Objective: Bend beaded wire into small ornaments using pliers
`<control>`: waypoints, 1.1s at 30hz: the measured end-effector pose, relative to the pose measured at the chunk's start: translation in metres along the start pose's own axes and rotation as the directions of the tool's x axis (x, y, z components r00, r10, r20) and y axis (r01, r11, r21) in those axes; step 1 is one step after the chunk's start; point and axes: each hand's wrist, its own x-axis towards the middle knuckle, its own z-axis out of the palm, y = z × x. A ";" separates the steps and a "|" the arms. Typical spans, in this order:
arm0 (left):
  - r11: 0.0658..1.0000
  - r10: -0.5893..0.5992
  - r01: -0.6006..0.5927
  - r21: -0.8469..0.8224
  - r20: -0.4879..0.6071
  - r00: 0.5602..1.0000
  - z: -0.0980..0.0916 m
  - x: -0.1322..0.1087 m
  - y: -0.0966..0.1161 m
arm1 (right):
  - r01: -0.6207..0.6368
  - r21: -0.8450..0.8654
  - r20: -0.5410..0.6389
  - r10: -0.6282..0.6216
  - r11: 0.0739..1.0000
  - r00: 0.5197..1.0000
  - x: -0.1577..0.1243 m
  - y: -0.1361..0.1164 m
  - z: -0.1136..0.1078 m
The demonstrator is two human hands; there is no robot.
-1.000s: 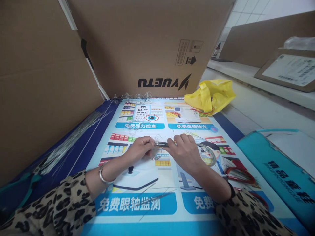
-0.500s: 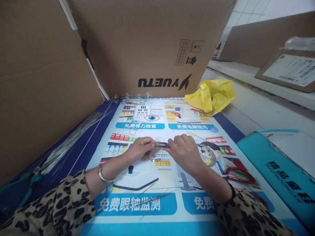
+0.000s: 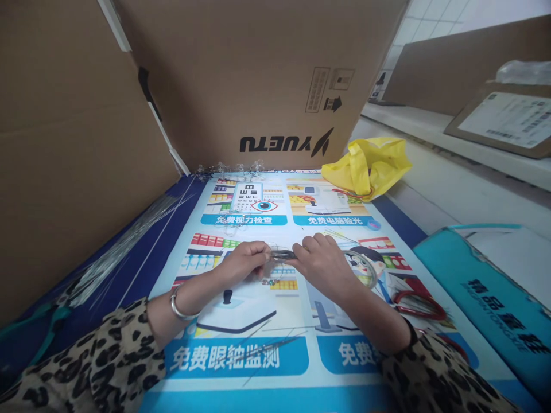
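My left hand and my right hand meet above a printed poster on the table. Both are closed in a pinch on a small dark pliers-like tool and a thin wire between them. The right hand grips the tool's handle end; the left fingers pinch at its tip, where fine wire loops show. Tiny beads lie on the poster just below the hands. A silver bangle is on my left wrist.
Tall cardboard boxes wall off the back and left. A bundle of straight thin wires lies at left. A yellow plastic bag sits at back right, a red wire ring at right, a teal board beyond it.
The hands have stayed almost still; only the fingers shifted slightly at the tool's tip, and the view has tilted a little.
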 end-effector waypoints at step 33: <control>0.999 -0.042 0.044 -0.024 0.084 0.996 -0.001 0.000 0.002 | 0.082 -0.087 0.089 -0.075 0.993 0.993 0.000 0.001 -0.011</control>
